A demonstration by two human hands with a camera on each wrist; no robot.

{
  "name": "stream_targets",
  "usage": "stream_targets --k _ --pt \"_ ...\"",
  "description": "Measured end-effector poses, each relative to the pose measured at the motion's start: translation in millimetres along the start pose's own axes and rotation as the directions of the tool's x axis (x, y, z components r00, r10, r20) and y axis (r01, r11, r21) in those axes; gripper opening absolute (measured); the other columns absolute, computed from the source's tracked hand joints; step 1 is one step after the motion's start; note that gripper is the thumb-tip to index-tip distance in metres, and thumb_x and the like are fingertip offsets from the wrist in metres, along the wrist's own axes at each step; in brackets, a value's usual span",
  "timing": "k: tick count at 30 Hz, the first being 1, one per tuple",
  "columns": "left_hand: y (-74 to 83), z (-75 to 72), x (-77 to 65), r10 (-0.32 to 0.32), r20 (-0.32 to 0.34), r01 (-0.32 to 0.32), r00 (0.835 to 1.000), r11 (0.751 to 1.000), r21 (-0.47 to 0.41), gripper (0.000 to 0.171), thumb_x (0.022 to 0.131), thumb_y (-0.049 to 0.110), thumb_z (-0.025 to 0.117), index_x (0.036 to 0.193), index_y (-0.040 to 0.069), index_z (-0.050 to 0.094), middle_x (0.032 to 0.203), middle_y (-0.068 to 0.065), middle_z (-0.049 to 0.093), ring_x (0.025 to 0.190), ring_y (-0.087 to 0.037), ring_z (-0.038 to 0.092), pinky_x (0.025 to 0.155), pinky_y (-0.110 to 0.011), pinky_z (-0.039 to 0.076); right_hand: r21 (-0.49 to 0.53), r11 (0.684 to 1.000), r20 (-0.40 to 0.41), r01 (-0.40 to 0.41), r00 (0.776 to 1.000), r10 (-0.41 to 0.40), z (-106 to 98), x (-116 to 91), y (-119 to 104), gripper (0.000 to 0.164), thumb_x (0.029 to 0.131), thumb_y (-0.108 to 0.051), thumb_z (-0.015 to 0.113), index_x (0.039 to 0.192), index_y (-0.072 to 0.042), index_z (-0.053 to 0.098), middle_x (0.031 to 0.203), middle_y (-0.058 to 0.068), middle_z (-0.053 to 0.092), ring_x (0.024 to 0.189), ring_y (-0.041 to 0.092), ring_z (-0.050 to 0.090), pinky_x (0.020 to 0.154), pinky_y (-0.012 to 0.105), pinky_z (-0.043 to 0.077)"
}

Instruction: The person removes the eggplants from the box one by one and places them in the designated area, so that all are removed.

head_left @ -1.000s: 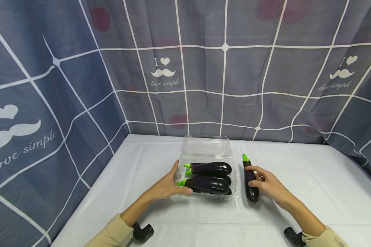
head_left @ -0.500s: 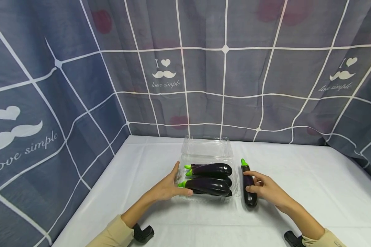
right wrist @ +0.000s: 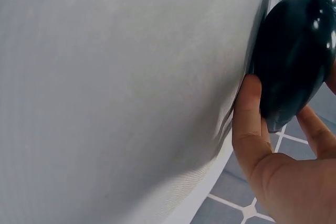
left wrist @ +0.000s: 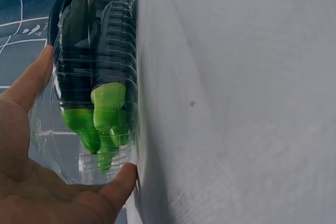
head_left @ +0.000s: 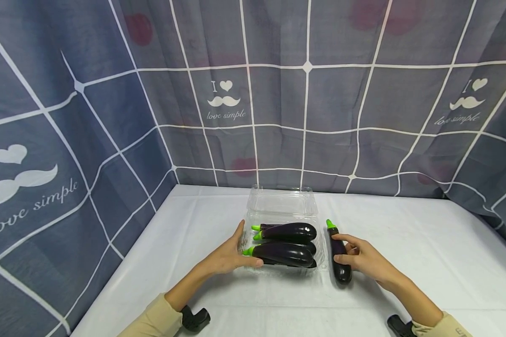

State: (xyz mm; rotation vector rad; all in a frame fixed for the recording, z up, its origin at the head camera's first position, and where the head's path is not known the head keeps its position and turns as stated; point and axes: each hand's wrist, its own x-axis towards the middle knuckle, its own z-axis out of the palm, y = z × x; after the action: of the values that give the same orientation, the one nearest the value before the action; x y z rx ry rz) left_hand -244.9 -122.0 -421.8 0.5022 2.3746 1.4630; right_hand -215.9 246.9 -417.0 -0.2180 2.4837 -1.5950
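Observation:
A clear plastic clamshell box [head_left: 281,201] stands on the white table with its lid folded back. Several dark purple eggplants [head_left: 287,253] with green stems lie in it, stems to the left. My left hand [head_left: 224,255] is spread against the box's left end, thumb at the near corner and forefinger toward the back. In the left wrist view the green stems [left wrist: 109,108] show through the wall. Just right of the box, a single eggplant [head_left: 341,275] lies lengthwise, stem away from me. My right hand [head_left: 364,258] grips its middle between thumb and fingers; its rounded end [right wrist: 294,51] fills the right wrist view's corner.
A white cloth covers the table [head_left: 438,243]. Behind and to the left hangs a grey-blue curtain [head_left: 274,98] with white grid lines. Dark wrist devices [head_left: 196,319] sit below both beige sleeves.
My right hand has drawn the single eggplant slightly toward me, and its stem end has tilted a little left. My left hand and the box stay in place.

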Motion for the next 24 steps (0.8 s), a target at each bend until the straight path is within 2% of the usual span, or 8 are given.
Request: stream_targets --k 7,17,24 --pt "-0.3 -0.4 0.2 0.017 0.008 -0.016 1.000 1.000 -0.014 0.131 0.075 0.043 0.086 0.157 0.006 -0.010 0.163 -0.016 0.000 0.148 -0.031 0.005 0.115 -0.057 0.012 0.007 1.000 -0.002 -0.009 1.000 0.009 0.5 -1.4 -0.4 0.064 0.090 -0.014 0.071 0.144 0.004 0.042 0.098 0.013 0.052 0.082 0.020 0.055 0.071 0.036 0.054" --pt "0.1 0.1 -0.8 0.010 0.004 -0.010 1.000 1.000 0.010 0.131 0.075 0.045 0.085 0.157 0.007 -0.009 0.163 -0.016 -0.001 0.148 -0.031 0.004 0.115 -0.057 0.013 0.008 1.000 0.001 -0.021 1.000 0.021 1.9 -2.8 0.9 0.067 0.090 -0.017 0.072 0.145 0.006 0.040 0.116 0.020 0.055 0.092 0.024 0.060 0.075 0.035 0.055" --pt "0.7 0.4 -1.3 0.003 0.000 -0.003 1.000 1.000 0.011 0.130 0.075 0.044 0.085 0.157 0.006 -0.008 0.163 -0.015 -0.001 0.148 -0.031 0.004 0.115 -0.057 0.013 0.013 1.000 -0.005 -0.016 1.000 0.016 2.2 -2.4 0.5 0.063 0.091 -0.015 0.071 0.142 0.007 0.043 0.115 0.021 0.057 0.092 0.024 0.060 0.075 0.034 0.056"
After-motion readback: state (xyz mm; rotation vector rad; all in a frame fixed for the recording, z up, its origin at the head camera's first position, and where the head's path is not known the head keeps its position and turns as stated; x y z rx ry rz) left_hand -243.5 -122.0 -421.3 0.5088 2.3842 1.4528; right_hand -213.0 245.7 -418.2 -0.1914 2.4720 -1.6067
